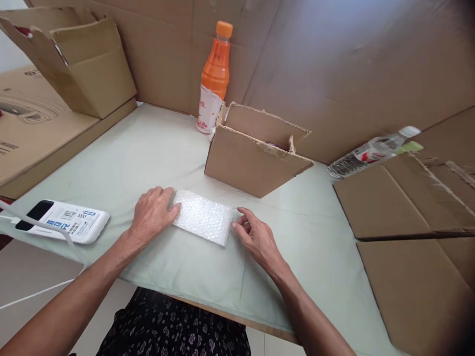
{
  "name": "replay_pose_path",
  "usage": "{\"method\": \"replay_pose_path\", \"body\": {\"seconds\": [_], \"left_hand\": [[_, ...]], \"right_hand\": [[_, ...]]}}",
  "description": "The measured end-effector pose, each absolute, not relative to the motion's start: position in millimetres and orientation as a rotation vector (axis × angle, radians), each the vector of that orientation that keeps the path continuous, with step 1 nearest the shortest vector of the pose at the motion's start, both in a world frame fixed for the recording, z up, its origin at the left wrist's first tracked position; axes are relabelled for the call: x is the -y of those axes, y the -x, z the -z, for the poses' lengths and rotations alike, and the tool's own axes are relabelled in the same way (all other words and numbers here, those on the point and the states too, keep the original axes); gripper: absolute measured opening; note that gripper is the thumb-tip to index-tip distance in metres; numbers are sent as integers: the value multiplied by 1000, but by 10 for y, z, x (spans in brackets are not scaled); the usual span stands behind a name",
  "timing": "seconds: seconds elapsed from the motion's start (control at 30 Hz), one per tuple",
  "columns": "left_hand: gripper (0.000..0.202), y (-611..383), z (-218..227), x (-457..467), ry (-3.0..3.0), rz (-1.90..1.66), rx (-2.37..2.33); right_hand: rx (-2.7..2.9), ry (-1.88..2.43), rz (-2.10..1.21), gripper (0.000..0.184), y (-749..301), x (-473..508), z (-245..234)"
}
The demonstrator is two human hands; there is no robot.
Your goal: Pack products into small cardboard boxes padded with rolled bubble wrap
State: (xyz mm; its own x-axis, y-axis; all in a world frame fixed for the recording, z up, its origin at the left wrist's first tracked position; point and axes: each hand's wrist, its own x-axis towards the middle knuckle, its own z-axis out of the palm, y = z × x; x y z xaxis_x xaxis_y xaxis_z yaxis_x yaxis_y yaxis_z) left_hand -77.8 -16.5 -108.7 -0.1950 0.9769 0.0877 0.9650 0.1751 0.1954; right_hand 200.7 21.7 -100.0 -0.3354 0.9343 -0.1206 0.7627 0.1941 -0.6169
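A flat rectangular packet of bubble wrap lies on the cloth-covered table in front of me. My left hand grips its left end, the thumb over the near side and the fingers curled by the far corner. At the other end, my right hand is beside the packet's right edge with thumb and index finger a little apart. Its fingers are bent and hold nothing; whether a fingertip touches the wrap I cannot tell. What the bubble wrap may contain is not visible.
Behind the packet stands an open cardboard box, with an orange drink bottle beyond it. A clear bottle leans at right near more cardboard boxes. At left are a white power bank with a cable and another open box.
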Motion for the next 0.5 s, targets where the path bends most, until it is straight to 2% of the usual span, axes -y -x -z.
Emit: {"method": "replay_pose_path", "body": {"seconds": [0.17,0.33,0.5], "left_hand": [[38,689,1027,136,-1782,-224,-2230],[40,685,1057,128,-1733,-255,-2227],[23,735,1093,170,-1612,-399,-2206]], "right_hand": [[2182,1522,-893,53,-1805,-248,1083],[1981,1429,-1061,51,-1903,-178,1115],[1867,1393,-1242,53,-1942,-162,1142]]}}
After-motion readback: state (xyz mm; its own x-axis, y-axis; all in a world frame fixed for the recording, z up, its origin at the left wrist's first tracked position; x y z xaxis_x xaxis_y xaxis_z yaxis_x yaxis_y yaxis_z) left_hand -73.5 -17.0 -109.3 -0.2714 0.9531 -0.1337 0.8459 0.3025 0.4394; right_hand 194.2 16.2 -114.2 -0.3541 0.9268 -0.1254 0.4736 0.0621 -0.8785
